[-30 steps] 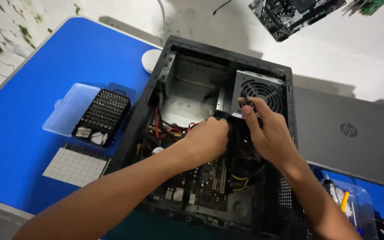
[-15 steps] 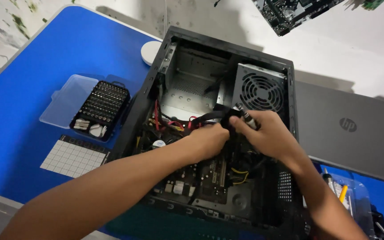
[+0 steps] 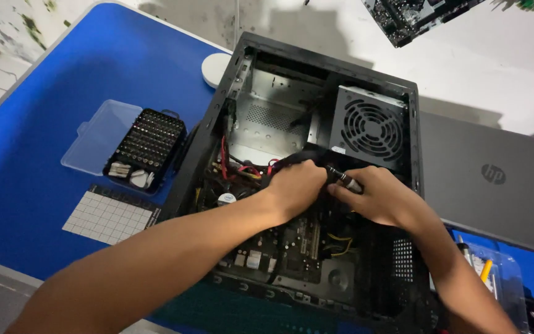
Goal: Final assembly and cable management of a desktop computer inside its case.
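Note:
An open black computer case [image 3: 217,133] lies on its side on a blue table [image 3: 50,111], showing the motherboard [image 3: 292,244] and a grey power supply with a round fan grille [image 3: 372,127]. My left hand [image 3: 298,185] is inside the case just below the power supply, fingers closed over a bundle of black cables [image 3: 282,162] beside red wires [image 3: 242,168]. My right hand [image 3: 381,198] is right next to it, pinching a slim black-and-silver screwdriver [image 3: 344,179] whose tip points toward the left hand. The spot under both hands is hidden.
An open screwdriver bit set [image 3: 146,145] with its clear lid [image 3: 94,136] and a gridded mat [image 3: 112,216] lie left of the case. A white round object [image 3: 217,68] sits behind them, a closed grey laptop [image 3: 495,179] to the right, and a clear tool box [image 3: 492,272] at lower right.
Both hands have moved from the face of the power supply fan down toward the motherboard, staying close together. The slim tool now shows between them.

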